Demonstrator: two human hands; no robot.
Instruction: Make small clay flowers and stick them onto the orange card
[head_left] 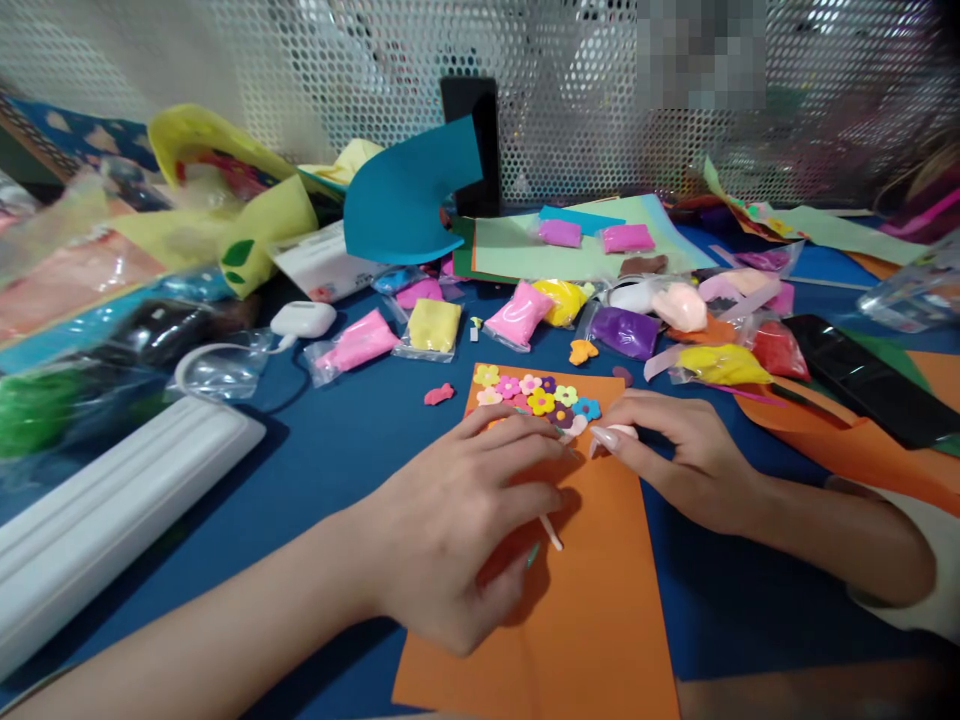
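Note:
An orange sheet of paper [577, 620] lies on the blue table in front of me. Small clay flowers [541, 402] in several colours sit close together near its far edge. My left hand [480, 490] is spread over the sheet, thumb apart, with its fingertips at a whitish clay flower [576, 428] on the near side of the cluster. Below those fingers a thin white strip [552, 532] shows, partly hidden. On the right edge of the sheet, my right hand [667, 450] pinches a small piece of pale clay [624, 432] between thumb and fingers.
Packets of soft clay, among them a yellow one [433, 328] and a purple one [622, 332], lie beyond the sheet. A white bar-shaped case [120, 510] stands at left. A black phone [472, 140] leans against the perforated metal screen [570, 130]. A dark glossy object [862, 380] lies at right.

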